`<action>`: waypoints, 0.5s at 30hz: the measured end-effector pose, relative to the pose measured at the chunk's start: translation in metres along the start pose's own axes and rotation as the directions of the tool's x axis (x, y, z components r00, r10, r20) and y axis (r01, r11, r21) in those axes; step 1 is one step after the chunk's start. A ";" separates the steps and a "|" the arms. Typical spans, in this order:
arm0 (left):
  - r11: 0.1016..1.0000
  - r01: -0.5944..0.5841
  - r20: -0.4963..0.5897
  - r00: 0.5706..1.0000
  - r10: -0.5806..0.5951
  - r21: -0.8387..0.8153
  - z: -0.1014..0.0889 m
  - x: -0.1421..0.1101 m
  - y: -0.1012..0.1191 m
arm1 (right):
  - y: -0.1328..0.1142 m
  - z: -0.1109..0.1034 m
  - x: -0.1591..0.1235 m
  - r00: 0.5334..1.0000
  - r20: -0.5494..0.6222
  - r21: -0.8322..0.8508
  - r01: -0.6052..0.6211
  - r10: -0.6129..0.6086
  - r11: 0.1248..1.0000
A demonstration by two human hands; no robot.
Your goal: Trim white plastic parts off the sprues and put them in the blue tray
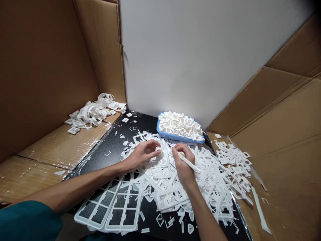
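A black counter (102,147) stands inside cardboard walls (45,50), with a white panel (213,50) rising behind it. Your landmark is the blue tray (180,138) near that panel, heaped with small white plastic parts (179,124).

In front of the tray's left end, your left hand (141,155) pinches a small white piece (158,149) between thumb and fingers; its exact shape is too small to tell. In front of the tray's middle, your right hand (185,162) has its fingers closed around a slim white stick-like tool (192,164). The tool's long axis slants from its far end, toward the tray's left end, back to the near right, where its butt sticks out past your hand.

The relation to mind is the short gap between the two: the small white piece lies just left of your right fingers, at about the same height in view, and your left hand is the nearer, already on it. You can't tell the piece's own long axis.

Nearer to you than the tray, loose white frames and scraps (208,180) spread under both hands, with gridded frames (120,228) to the near left. Further white heaps lie on cardboard, one left (92,112) of the tray and one right (235,160).
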State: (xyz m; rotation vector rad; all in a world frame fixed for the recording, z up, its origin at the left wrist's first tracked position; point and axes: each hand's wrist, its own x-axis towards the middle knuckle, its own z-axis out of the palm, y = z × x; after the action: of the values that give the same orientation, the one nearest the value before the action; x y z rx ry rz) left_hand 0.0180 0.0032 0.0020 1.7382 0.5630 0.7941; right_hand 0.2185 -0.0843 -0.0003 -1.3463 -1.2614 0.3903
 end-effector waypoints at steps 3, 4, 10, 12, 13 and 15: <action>1.000 0.016 0.000 1.000 -0.016 -0.009 -0.002 0.002 -0.001 | -0.001 -0.002 -0.001 0.994 0.092 0.118 -0.073 0.062 0.990; 0.999 0.027 0.002 1.000 -0.027 -0.020 -0.003 0.003 -0.001 | -0.002 -0.003 -0.002 0.987 0.133 0.155 -0.106 0.086 0.982; 0.989 0.050 -0.077 0.995 -0.061 -0.141 -0.003 0.001 -0.002 | -0.012 -0.006 -0.004 0.926 0.336 0.293 -0.276 0.172 0.915; 0.988 0.051 -0.098 0.993 -0.066 -0.147 -0.003 0.000 -0.001 | -0.013 -0.006 -0.004 0.914 0.361 0.315 -0.307 0.186 0.898; 0.988 0.045 -0.113 0.992 -0.062 -0.149 -0.002 0.000 -0.001 | -0.013 -0.005 -0.004 0.910 0.367 0.324 -0.320 0.194 0.890; 0.986 0.038 -0.125 0.990 -0.059 -0.164 -0.002 -0.001 0.000 | -0.011 -0.005 -0.004 0.906 0.369 0.340 -0.341 0.209 0.876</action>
State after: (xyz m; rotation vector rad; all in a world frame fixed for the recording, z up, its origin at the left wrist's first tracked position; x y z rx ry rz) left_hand 0.0163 0.0036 0.0016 1.5268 0.6089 0.8973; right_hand 0.2160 -0.0930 0.0089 -1.1365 -1.1642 1.0540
